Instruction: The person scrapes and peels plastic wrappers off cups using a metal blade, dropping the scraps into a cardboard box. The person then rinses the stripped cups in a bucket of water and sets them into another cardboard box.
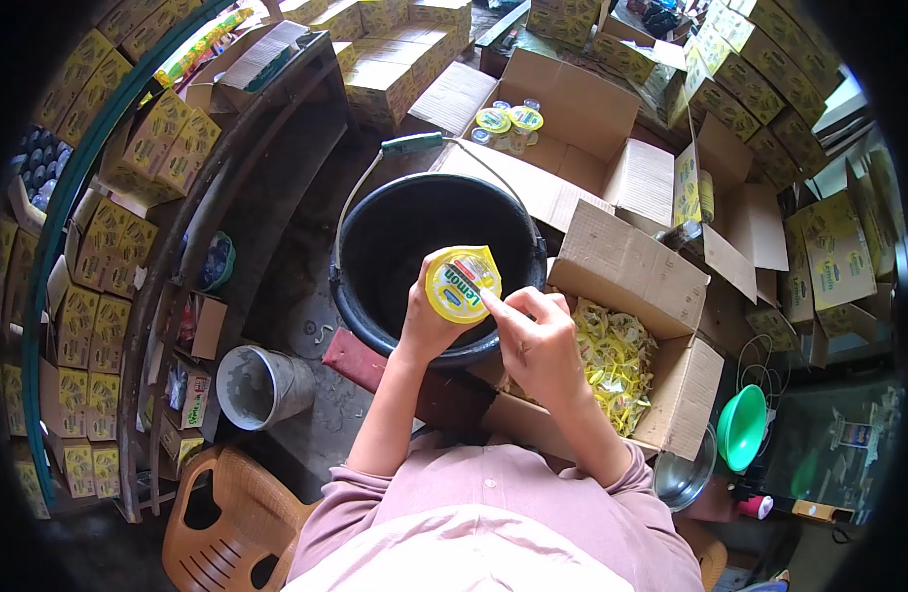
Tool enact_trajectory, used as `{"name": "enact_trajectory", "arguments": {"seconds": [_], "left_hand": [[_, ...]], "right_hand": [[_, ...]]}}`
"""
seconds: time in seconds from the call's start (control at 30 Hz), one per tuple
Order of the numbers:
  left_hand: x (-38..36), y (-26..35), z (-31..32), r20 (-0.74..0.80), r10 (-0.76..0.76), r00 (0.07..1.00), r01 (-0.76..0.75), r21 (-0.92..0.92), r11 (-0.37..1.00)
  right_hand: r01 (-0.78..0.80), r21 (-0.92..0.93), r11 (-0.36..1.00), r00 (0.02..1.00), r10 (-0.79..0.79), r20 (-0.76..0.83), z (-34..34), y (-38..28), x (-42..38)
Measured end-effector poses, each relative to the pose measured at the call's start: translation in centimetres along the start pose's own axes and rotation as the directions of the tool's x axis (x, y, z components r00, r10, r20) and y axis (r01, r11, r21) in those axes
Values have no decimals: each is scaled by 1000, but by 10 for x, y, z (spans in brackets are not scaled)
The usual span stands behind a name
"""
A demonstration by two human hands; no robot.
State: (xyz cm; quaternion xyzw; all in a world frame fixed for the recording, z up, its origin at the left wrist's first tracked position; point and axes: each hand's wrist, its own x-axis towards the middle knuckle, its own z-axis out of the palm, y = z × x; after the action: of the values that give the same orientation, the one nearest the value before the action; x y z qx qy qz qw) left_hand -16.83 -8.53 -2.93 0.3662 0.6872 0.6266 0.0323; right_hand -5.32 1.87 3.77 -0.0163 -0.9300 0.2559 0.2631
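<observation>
My left hand holds a small round container with a yellow foil lid marked "Lemon", lifted over the rim of a black bucket. My right hand pinches the lid's right edge with thumb and forefinger. Both hands are in the middle of the head view, above my lap. The bucket's inside looks dark and its contents cannot be made out.
An open carton with several torn yellow lids sits to my right. Another open carton behind the bucket holds a few sealed containers. Stacked yellow boxes line the left and back. A grey cup, brown chair and green funnel stand nearby.
</observation>
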Motion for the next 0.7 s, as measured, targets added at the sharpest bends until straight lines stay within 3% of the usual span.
{"name": "enact_trajectory", "arguments": {"seconds": [0.7], "left_hand": [[1,0,2,-5,3,1000,-3,57,998]], "right_hand": [[27,-131,991,995,-14,96,-12,2,-9]]}}
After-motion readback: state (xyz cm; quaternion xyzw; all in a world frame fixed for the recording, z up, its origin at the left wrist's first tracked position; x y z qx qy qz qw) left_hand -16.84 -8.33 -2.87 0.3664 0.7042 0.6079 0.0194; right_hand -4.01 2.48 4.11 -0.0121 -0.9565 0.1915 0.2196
